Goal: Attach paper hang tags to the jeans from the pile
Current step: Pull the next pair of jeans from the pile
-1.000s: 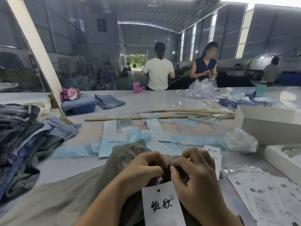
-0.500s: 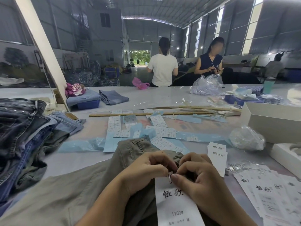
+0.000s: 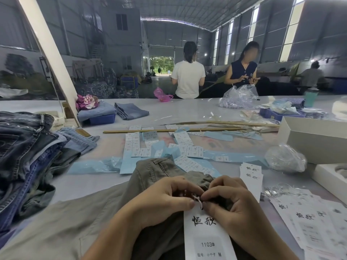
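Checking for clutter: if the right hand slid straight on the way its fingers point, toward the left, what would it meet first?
The left hand; the right hand already meets its fingertips at the white string.

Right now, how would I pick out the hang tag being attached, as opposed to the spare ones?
Start at the olive-grey trousers spread across the near edge of the table. Both hands meet at their waistband, the left hand and right hand pinching a white string. The hang tag hangs just below it, the only one printed 1103# in plain view; the spares lie loose to the right.

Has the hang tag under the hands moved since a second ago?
Yes. The hang tag has slid toward the right, closer to the spare tags; its string is pinched at the olive trousers.
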`<state>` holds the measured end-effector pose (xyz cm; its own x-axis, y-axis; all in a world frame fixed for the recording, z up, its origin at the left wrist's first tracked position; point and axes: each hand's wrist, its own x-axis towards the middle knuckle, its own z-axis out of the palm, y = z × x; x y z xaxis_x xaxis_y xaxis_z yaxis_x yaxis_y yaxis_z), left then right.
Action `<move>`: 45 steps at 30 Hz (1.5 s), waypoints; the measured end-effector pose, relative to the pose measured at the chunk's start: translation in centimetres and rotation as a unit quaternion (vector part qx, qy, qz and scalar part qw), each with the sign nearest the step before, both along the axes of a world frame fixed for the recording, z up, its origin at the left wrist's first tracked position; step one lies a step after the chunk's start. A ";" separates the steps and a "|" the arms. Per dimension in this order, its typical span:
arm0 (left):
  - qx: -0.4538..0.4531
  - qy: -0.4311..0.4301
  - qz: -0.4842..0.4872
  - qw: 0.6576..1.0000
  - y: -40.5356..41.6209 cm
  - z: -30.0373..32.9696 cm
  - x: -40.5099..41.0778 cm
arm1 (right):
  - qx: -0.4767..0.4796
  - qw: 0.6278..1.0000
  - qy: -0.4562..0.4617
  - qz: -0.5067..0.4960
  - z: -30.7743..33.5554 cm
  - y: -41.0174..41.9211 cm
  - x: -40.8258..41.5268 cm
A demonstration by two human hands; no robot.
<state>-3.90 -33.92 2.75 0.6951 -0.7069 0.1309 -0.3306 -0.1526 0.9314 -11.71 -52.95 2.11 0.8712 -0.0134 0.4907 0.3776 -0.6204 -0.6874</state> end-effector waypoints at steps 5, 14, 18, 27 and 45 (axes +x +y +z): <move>-0.005 -0.015 0.034 0.999 0.3 -0.2 -0.4 | -0.012 1.000 0.005 0.002 -0.1 0.0 0.0; -0.110 -0.002 0.096 0.989 -0.8 -0.5 -1.2 | -0.060 0.998 -0.017 -0.018 1.3 0.8 -0.3; -0.151 -0.034 0.106 0.982 -1.3 -0.6 -1.5 | -0.060 0.994 -0.070 -0.058 2.1 1.4 -0.3; -0.157 0.042 0.077 0.984 -1.2 0.6 -1.9 | -0.073 0.969 -0.186 -0.143 1.8 2.3 -0.4; -0.091 -0.030 0.070 0.993 -1.8 1.3 -2.1 | -0.019 0.980 -0.179 -0.081 0.4 1.7 -0.4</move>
